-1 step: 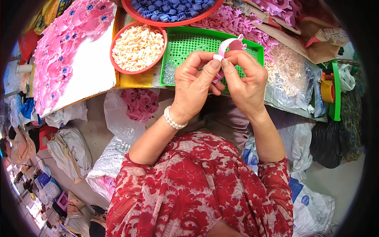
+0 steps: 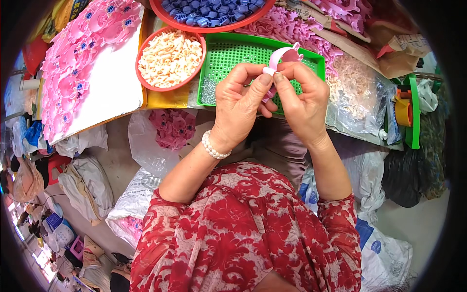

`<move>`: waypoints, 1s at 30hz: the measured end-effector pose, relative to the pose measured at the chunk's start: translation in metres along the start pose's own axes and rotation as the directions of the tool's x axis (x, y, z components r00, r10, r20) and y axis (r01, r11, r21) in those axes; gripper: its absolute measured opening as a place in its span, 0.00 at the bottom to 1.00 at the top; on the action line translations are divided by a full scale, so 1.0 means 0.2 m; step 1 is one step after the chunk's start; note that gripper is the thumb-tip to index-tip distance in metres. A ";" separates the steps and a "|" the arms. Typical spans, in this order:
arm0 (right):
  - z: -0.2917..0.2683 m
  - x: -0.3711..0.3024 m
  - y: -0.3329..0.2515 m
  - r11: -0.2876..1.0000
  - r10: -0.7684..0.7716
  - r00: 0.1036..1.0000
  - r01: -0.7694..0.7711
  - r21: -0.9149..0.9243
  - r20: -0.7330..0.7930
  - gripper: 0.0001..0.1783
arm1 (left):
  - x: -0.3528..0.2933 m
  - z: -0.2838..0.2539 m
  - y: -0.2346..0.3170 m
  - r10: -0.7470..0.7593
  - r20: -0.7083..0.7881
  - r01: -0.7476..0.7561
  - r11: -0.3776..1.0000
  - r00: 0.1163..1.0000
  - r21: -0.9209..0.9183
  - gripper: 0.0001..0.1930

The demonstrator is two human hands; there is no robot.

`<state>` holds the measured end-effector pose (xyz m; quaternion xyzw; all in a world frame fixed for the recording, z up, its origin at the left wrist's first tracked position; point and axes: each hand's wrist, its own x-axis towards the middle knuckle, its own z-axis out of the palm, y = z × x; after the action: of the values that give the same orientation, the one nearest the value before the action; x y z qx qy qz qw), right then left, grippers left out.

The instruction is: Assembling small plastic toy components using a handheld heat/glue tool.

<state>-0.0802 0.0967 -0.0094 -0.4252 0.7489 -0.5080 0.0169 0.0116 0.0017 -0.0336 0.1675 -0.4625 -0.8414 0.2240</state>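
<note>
— So why do you hold it up there instead of working flat on the table (image 2: 168,100)?

— Well, I pinch the pink plastic ring (image 2: 281,55) between both sets of fingertips, just above the green tray (image 2: 228,53), so anything that slips drops into the tray. My left hand (image 2: 241,104) is clamped on its lower end; my right hand (image 2: 304,100) grips it from the other side, thumb meeting thumb.

— And the bowls?

— I keep the bowl of cream pieces (image 2: 170,58) and the bowl of blue pieces (image 2: 211,10) just beyond the tray, within reach. Finished pink shapes lie on the white board (image 2: 109,85) at my left.
</note>
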 end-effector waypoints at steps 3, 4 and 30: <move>-0.01 0.00 0.01 0.988 0.144 0.989 -0.147 0.052 0.044 0.01 | 0.00 0.00 0.00 0.014 -0.002 -0.014 0.999 1.000 0.030 0.11; -0.01 0.00 0.01 0.993 0.117 0.992 -0.118 0.025 0.047 0.01 | 0.00 0.00 0.00 0.015 -0.005 -0.015 1.000 1.000 0.026 0.11; -0.02 0.03 0.08 0.855 -0.474 0.880 0.462 -0.234 0.007 0.11 | 0.03 -0.05 0.03 -0.134 0.055 0.141 0.978 0.989 -0.151 0.13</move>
<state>-0.0955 0.0966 -0.0170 -0.5805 0.6764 -0.4181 -0.1752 0.0119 -0.0115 -0.0337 0.1623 -0.3882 -0.8917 0.1672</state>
